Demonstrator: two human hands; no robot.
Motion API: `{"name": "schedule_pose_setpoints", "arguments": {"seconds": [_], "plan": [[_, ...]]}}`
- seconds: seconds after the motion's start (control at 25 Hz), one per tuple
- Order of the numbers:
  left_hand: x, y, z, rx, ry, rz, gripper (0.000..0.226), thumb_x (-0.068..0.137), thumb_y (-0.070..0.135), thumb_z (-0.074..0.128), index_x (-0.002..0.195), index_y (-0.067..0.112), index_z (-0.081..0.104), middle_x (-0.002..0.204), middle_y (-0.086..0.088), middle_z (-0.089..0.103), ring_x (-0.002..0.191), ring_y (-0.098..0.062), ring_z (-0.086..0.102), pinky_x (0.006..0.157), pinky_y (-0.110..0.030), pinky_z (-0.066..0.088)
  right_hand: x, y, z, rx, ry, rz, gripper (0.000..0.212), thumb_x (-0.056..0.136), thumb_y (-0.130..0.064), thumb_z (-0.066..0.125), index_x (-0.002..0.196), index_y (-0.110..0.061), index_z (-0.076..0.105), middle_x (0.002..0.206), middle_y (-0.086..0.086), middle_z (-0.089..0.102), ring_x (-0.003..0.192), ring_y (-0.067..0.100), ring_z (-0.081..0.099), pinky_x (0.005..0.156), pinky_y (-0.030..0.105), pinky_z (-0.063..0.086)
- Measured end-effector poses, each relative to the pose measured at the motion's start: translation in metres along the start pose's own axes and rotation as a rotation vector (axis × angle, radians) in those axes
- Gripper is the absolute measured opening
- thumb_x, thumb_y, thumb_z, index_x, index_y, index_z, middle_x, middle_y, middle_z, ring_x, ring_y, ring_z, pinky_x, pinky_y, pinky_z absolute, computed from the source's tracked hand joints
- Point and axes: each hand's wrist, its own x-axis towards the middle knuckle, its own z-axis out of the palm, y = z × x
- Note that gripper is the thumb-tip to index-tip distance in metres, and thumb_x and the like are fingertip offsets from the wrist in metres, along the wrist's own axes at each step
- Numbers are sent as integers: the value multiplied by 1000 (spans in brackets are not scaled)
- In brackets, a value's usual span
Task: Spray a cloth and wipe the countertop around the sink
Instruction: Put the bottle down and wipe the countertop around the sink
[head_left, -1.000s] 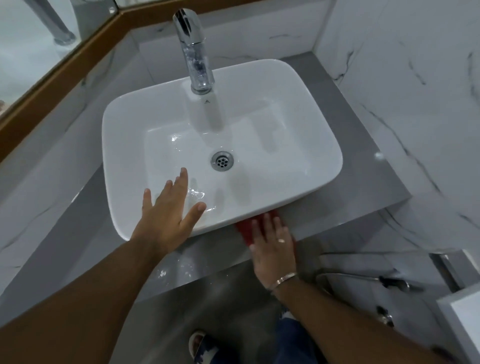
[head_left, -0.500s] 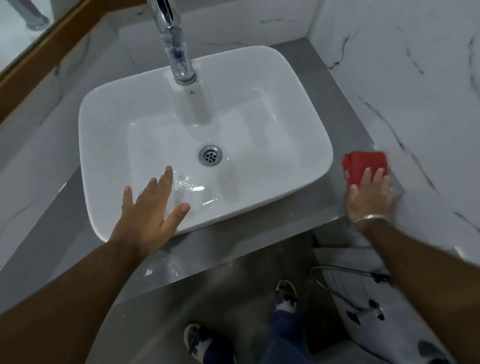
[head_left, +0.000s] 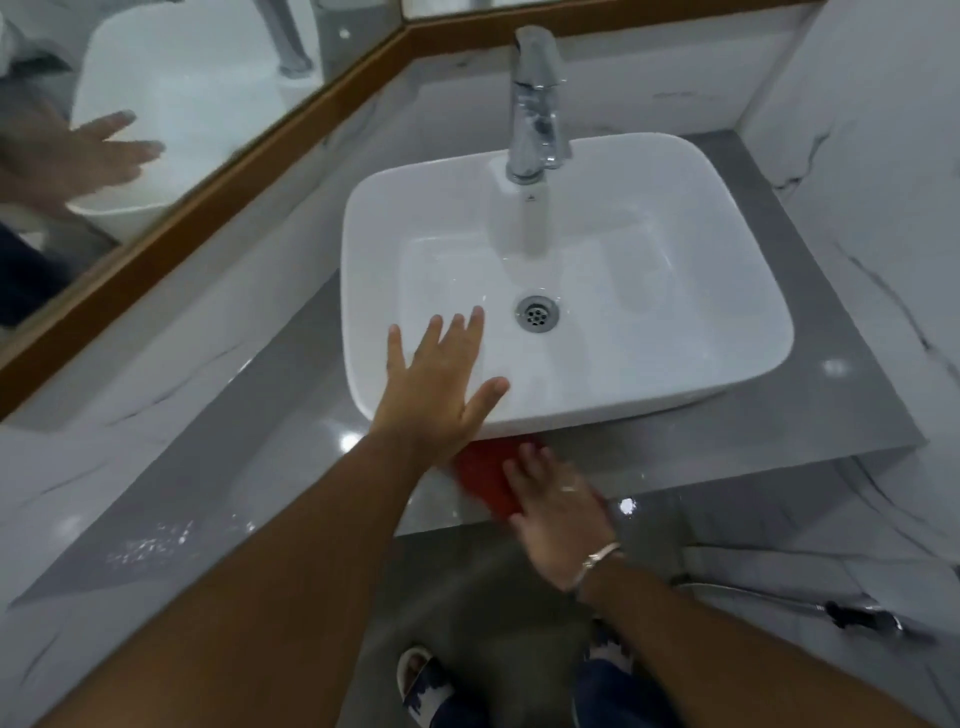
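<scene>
Swung back from the right side of the countertop half a second ago: right hand (head_left: 558, 506) with the red cloth (head_left: 480, 480) now at the near edge, just in front of the sink (head_left: 727, 312), close to where it was a second ago. Left hand (head_left: 441, 384) barely shifted relative to the basin.

Right hand: flat, fingers extended, palm pressing the cloth down onto the grey countertop (head_left: 753, 431). Not a fist grip; pinning by pressure. Bracelet (head_left: 597, 558) on the wrist. Cloth partly hidden under the hand and under the left wrist; far edge tucked against the base of the sink.

Left hand: open, fingers spread, resting on the sink's near-left rim, holding nothing. Likely bracing.

Handling, judged: cloth soft, light, limp, probably damp; bunches or folds if pushed edge-first. Best held flat under the palm, fingers spread over its middle, moderate downward load. Glossy countertop looks slick, so easy glide but also easy to overshoot off the near edge.

Outward: droplets on the countertop at near left (head_left: 150, 540), likely not yet wiped. Tap (head_left: 535, 104) at the far side of the basin, drain (head_left: 536, 313) centre. Mirror (head_left: 156, 104) far left. Hose (head_left: 779, 603) on the floor at near right.
</scene>
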Motion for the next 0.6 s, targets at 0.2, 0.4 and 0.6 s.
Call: {"name": "schedule_pose_setpoints", "arguments": {"seconds": [0.2, 0.4, 0.6], "plan": [[-99, -124, -10, 197, 56, -37, 80, 94, 73, 14, 159, 28, -2, 168, -11, 4, 154, -32, -1, 121, -60, -1, -8, 21, -12, 26, 20, 472, 68, 90, -42, 31, 147, -7, 38, 154, 27, 33, 139, 48, 33, 110, 61, 33], [-156, -253, -19, 380, -190, -251, 90, 89, 77, 10, 158, 20, 14, 164, -19, 20, 150, -41, 16, 117, -62, 16, 41, -137, 9, 14, 21, 321, 67, 92, -39, 50, 151, -14, 30, 156, 23, 31, 141, 45, 31, 112, 58, 29], [-102, -276, 10, 284, -246, 9, 94, 86, 80, 15, 160, 22, 15, 166, -17, 18, 152, -37, 13, 122, -53, 15, 26, -105, 18, -226, 13, -267, 64, 88, -44, 42, 149, -27, 31, 156, 9, 36, 137, 34, 43, 108, 49, 30]]}}
